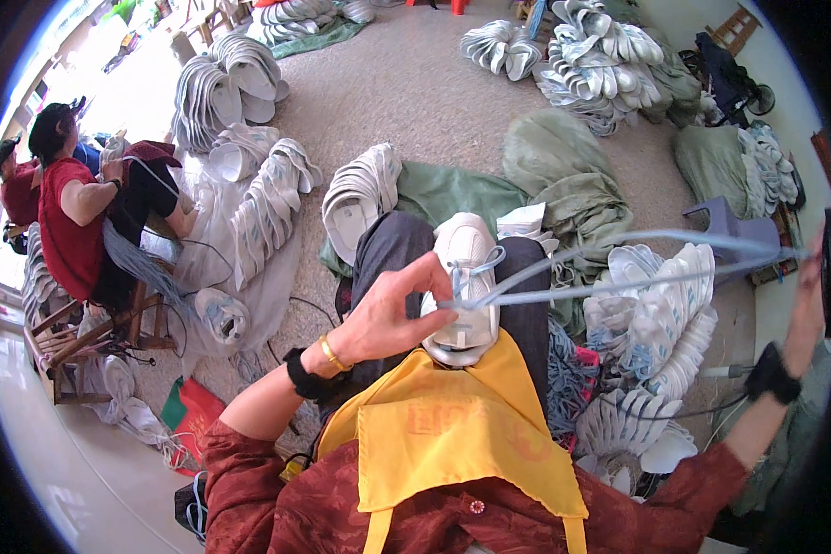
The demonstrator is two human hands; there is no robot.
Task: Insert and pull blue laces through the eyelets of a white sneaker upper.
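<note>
Widest of all, the speckled grey-brown floor point(434, 83), and look at what it carries: a heap of white shoes with pale-blue trim point(609, 74) over by the far right, and the crumpled dark-green cloth sheet point(452, 194) spread ahead of the knees, perhaps to keep shoes off the dirt. A curved row of nested white shoes point(360, 198) sits at that sheet's left edge, packed tightly, probably to save room. Another stack of white shoes point(683, 323) stands right of the lap, seemingly kept within reach.

Now the lap! A bright yellow cloth apron point(462, 415) covers it, and here's the one that matters: the single white lace-up shoe point(463, 245), toe pointing away, heel at the apron's far edge, lodged between the thighs, likely so the legs steady it and both hands stay free.

Beside the right knee, a tangled blue-grey bundle of laces point(572, 379). And the hands! The left hand point(392, 305) has thumb and forefinger nearly together, pinching the thin pale-blue shoelace point(619, 288) close over the shoe. The right hand point(811, 295), half lost in the dark rim, appears closed on its other end, arm flung wide, presumably keeping those long strands taut and untangled.
</note>
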